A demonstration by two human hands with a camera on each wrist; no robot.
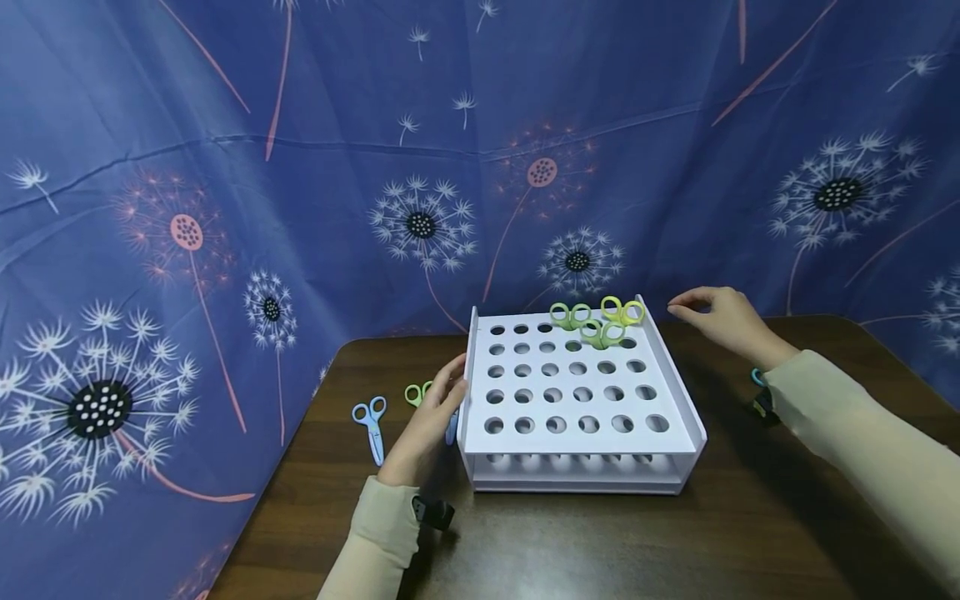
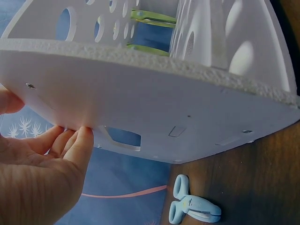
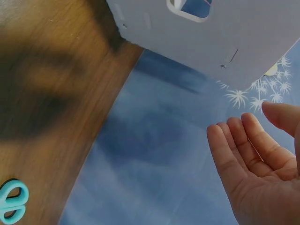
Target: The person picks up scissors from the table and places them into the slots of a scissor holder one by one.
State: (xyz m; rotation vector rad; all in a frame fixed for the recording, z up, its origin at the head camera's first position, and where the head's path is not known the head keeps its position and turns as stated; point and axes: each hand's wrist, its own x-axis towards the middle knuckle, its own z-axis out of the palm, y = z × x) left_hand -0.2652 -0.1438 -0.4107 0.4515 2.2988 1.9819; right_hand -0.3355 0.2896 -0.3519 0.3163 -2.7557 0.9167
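Note:
A white rack [image 1: 678, 383] with rows of round holes stands on the table. Two green scissors [image 1: 602, 337] and yellow scissors [image 1: 622, 313] are upright in holes at its back right, handles up. My left hand [image 1: 427, 429] rests against the rack's left side panel [image 2: 140, 101], fingertips touching its outer face near an edge. Off the back right corner, my right hand [image 1: 727, 321] is raised, holding nothing, its fingers loosely bent and apart from the right panel [image 3: 173, 42]. Light blue scissors [image 1: 373, 433] lie left of my left hand, which partly hides green scissors [image 1: 422, 400].
More blue scissors [image 1: 452, 429] show between my left hand and the rack. Teal scissors [image 3: 14, 201] lie on the table to the right, mostly behind my right sleeve [image 1: 825, 408] in the head view. A blue dandelion-print cloth [image 1: 337, 83] hangs behind the table [image 1: 570, 550].

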